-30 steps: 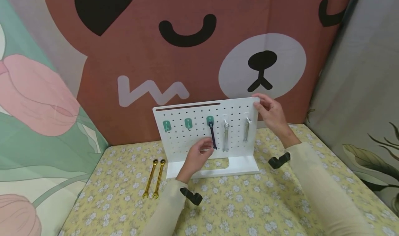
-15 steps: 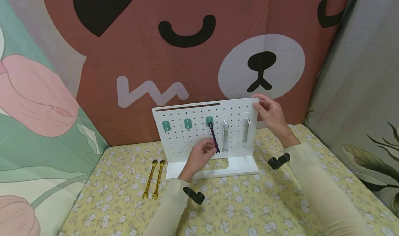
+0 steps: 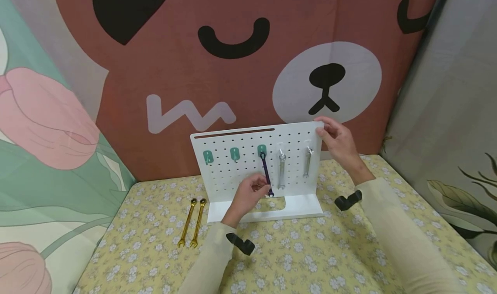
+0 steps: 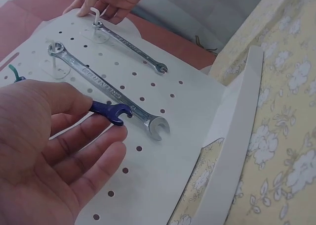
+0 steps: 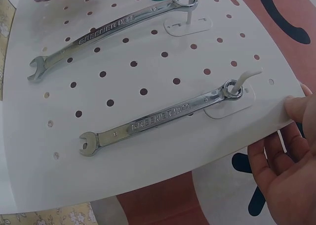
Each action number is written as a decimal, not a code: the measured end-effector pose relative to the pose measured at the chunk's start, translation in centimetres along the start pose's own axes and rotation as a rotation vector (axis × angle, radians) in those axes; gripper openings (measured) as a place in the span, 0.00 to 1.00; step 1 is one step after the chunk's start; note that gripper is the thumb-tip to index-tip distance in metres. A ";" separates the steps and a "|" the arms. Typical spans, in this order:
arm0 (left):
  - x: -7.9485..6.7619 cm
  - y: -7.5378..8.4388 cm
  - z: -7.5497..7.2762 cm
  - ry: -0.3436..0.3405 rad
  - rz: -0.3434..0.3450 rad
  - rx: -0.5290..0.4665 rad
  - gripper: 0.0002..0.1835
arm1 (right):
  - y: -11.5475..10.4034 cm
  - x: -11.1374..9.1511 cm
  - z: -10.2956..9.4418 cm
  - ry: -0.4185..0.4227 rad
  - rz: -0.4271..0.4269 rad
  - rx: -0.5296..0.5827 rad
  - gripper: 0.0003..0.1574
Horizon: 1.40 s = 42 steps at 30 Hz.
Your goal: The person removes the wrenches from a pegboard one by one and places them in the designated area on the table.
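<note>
My left hand pinches a dark purple combination wrench near its lower, open end. The wrench's ring end overlaps the third green hook on a white pegboard. In the left wrist view, the purple jaw sticks out past thumb and forefinger. My right hand grips the board's top right corner, thumb in front and fingers behind. Two silver combination wrenches, a longer one and a shorter one, hang by their ring ends from white hooks on the right half of the board.
Two gold wrenches lie side by side on the flowered tablecloth, left of the board's base. Two more green hooks, the leftmost and the second, bear nothing. A bear-print cloth hangs behind.
The purple wrench's lower end has come down and slightly right, with my left hand shifting a little right along with it. My right hand keeps its hold on the board's corner.
</note>
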State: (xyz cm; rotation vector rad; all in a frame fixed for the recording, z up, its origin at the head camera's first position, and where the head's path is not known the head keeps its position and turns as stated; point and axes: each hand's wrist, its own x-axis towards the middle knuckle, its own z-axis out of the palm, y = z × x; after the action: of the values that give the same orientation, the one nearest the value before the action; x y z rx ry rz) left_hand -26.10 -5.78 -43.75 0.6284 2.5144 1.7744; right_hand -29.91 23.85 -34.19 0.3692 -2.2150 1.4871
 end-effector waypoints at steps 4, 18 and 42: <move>-0.2 0.1 0.0 -0.007 -0.024 -0.055 0.04 | -0.1 0.0 0.0 -0.002 0.004 -0.005 0.25; -1.1 0.6 -0.4 -0.054 -0.009 -0.165 0.15 | -0.3 -0.2 -0.1 -0.006 0.036 -0.022 0.26; -2.7 1.7 -0.7 -0.106 0.033 -0.240 0.16 | -0.1 -0.1 -0.1 -0.017 -0.002 -0.016 0.25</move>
State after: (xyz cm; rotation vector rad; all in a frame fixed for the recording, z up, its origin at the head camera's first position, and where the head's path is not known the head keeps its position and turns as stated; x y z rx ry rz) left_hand -23.19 -6.77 -42.55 0.7317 2.1910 1.9569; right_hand -29.80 23.92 -34.15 0.3803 -2.2374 1.4697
